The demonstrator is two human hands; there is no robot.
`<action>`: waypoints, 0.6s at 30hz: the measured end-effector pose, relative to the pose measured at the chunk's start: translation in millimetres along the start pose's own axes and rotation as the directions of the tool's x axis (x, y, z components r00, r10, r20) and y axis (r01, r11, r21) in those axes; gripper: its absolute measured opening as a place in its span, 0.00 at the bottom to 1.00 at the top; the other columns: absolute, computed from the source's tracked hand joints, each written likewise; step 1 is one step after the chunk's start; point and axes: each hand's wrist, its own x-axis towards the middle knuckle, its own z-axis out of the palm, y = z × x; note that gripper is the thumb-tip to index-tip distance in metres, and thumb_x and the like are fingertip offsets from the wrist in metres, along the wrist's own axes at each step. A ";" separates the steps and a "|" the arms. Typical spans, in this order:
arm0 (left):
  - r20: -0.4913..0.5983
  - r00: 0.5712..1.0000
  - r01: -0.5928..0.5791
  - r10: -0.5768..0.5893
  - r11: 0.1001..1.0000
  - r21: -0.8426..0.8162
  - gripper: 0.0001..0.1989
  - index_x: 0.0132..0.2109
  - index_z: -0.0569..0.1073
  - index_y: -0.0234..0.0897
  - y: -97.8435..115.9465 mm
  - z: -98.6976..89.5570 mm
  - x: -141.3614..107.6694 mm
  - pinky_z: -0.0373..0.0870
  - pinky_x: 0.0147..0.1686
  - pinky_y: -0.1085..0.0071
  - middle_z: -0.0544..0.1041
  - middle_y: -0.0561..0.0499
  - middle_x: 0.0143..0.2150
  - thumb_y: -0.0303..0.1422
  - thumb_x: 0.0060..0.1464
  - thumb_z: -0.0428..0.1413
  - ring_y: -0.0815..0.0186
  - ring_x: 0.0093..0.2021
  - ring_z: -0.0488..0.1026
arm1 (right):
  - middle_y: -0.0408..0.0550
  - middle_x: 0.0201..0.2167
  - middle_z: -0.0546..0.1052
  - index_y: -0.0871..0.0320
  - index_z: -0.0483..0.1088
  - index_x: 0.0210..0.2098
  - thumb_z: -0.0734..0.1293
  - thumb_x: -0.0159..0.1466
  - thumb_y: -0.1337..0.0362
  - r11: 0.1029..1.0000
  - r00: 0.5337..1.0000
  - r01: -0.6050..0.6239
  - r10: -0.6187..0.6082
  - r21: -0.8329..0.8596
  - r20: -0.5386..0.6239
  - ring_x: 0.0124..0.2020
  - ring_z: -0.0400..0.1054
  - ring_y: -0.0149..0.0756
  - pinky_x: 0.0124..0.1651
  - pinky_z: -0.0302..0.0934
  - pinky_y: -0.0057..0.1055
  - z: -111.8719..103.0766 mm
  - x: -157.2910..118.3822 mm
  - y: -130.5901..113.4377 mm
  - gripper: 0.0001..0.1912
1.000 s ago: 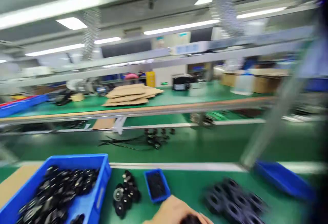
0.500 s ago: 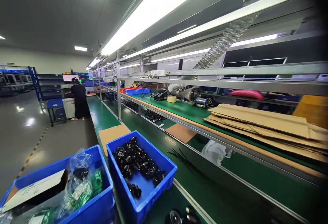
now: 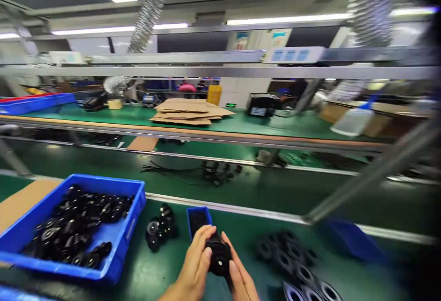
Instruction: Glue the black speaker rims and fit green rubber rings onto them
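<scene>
Between my two hands, low in the middle of the view, is a round black part with a small bright spot at its centre. My left hand grips its left side, thumb pressed against it. The fingers of my right hand close on its right side. Just behind my hands stands a small blue bin with dark contents too small to make out. A small cluster of black knob-like parts lies to the left on the green bench. Black ring-shaped parts are spread to the right, blurred.
A large blue bin full of similar black parts stands at the left, beside a brown board. Thin black cables lie on the dark strip behind. Flat cardboard rests on the upper shelf. A slanted metal post rises at the right.
My view has swung right and down from the aisle to the bench. My hands and the black part between them have come into view; the large blue bin now appears farther left.
</scene>
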 end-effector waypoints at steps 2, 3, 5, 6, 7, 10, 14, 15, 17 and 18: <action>0.144 0.989 0.008 -0.010 1.000 0.013 0.26 0.66 0.61 0.41 11.2 -10.1 1.1 0.47 0.70 0.55 0.57 0.44 0.70 0.46 0.67 0.40 0.56 0.70 0.52 | 0.49 0.64 0.66 0.55 0.66 0.62 0.54 0.69 0.45 0.997 0.996 0.076 -0.076 -0.019 0.041 0.66 0.57 0.43 0.68 0.52 0.41 -11.0 -2.7 -6.6 0.30; 0.195 0.981 0.008 -0.012 1.000 0.020 0.25 0.66 0.61 0.43 16.2 -14.0 1.0 0.47 0.70 0.55 0.56 0.46 0.71 0.45 0.67 0.41 0.56 0.70 0.51 | 0.48 0.64 0.66 0.54 0.66 0.62 0.55 0.69 0.46 0.993 0.993 0.103 -0.099 -0.055 0.067 0.66 0.57 0.43 0.68 0.51 0.41 -16.0 -4.2 -9.5 0.29; 0.251 0.968 0.006 -0.013 1.000 0.028 0.24 0.66 0.61 0.44 22.4 -16.8 -0.1 0.48 0.69 0.54 0.55 0.47 0.71 0.44 0.67 0.42 0.55 0.71 0.52 | 0.47 0.64 0.66 0.53 0.65 0.62 0.56 0.69 0.47 0.986 0.986 0.132 -0.120 -0.102 0.112 0.66 0.57 0.42 0.67 0.52 0.40 -23.4 -8.5 -11.9 0.28; 0.258 0.966 0.004 -0.010 1.000 0.027 0.24 0.66 0.62 0.45 23.0 -15.6 -0.6 0.48 0.69 0.54 0.55 0.47 0.71 0.43 0.67 0.43 0.55 0.70 0.52 | 0.47 0.64 0.66 0.52 0.65 0.62 0.56 0.70 0.48 0.985 0.987 0.133 -0.121 -0.109 0.108 0.66 0.58 0.42 0.67 0.53 0.40 -25.2 -11.0 -10.7 0.27; 0.257 0.966 0.005 -0.011 1.000 0.025 0.24 0.65 0.63 0.44 21.6 -13.1 -0.7 0.49 0.69 0.54 0.56 0.47 0.71 0.44 0.67 0.43 0.55 0.70 0.52 | 0.47 0.63 0.67 0.52 0.65 0.62 0.55 0.70 0.48 0.986 0.990 0.124 -0.116 -0.108 0.081 0.65 0.58 0.42 0.67 0.52 0.40 -25.8 -13.3 -7.7 0.27; 0.226 0.972 0.069 -0.064 0.998 -0.012 0.25 0.63 0.67 0.42 7.7 -0.2 2.8 0.51 0.68 0.53 0.62 0.44 0.68 0.47 0.66 0.44 0.54 0.68 0.56 | 0.48 0.61 0.69 0.53 0.67 0.61 0.54 0.70 0.47 0.996 0.998 0.044 -0.047 -0.079 -0.037 0.64 0.60 0.41 0.67 0.53 0.38 -23.8 -16.3 11.0 0.28; 0.231 0.937 0.296 -0.261 0.946 -0.132 0.31 0.61 0.69 0.40 -31.0 23.7 14.1 0.54 0.67 0.55 0.69 0.43 0.64 0.55 0.61 0.47 0.54 0.64 0.63 | 0.51 0.61 0.69 0.57 0.66 0.62 0.54 0.69 0.44 0.991 0.992 -0.123 0.121 -0.058 -0.034 0.64 0.61 0.41 0.65 0.56 0.37 -25.8 -6.9 51.7 0.31; 0.226 0.922 0.354 -0.314 0.920 -0.166 0.32 0.60 0.69 0.39 -44.9 31.2 17.2 0.55 0.67 0.55 0.69 0.43 0.63 0.56 0.59 0.49 0.54 0.64 0.64 | 0.52 0.60 0.70 0.58 0.66 0.61 0.55 0.69 0.43 0.986 0.988 -0.151 0.148 -0.067 -0.048 0.63 0.62 0.41 0.64 0.57 0.37 -27.6 -2.5 64.6 0.32; 0.189 0.892 0.446 -0.410 0.867 -0.223 0.36 0.57 0.72 0.38 -77.5 48.3 23.6 0.56 0.66 0.56 0.72 0.42 0.61 0.60 0.54 0.52 0.53 0.63 0.65 | 0.55 0.57 0.73 0.59 0.70 0.58 0.54 0.67 0.40 0.978 0.979 -0.185 0.174 -0.099 -0.110 0.60 0.66 0.43 0.62 0.61 0.38 -31.2 7.8 94.2 0.35; 0.170 0.877 0.479 -0.450 0.845 -0.239 0.37 0.55 0.74 0.37 -95.6 57.6 27.0 0.56 0.66 0.55 0.73 0.42 0.59 0.61 0.51 0.53 0.51 0.62 0.66 | 0.56 0.55 0.74 0.60 0.72 0.56 0.54 0.67 0.38 0.974 0.973 -0.196 0.179 -0.115 -0.143 0.58 0.68 0.44 0.60 0.63 0.39 -32.7 13.1 110.6 0.36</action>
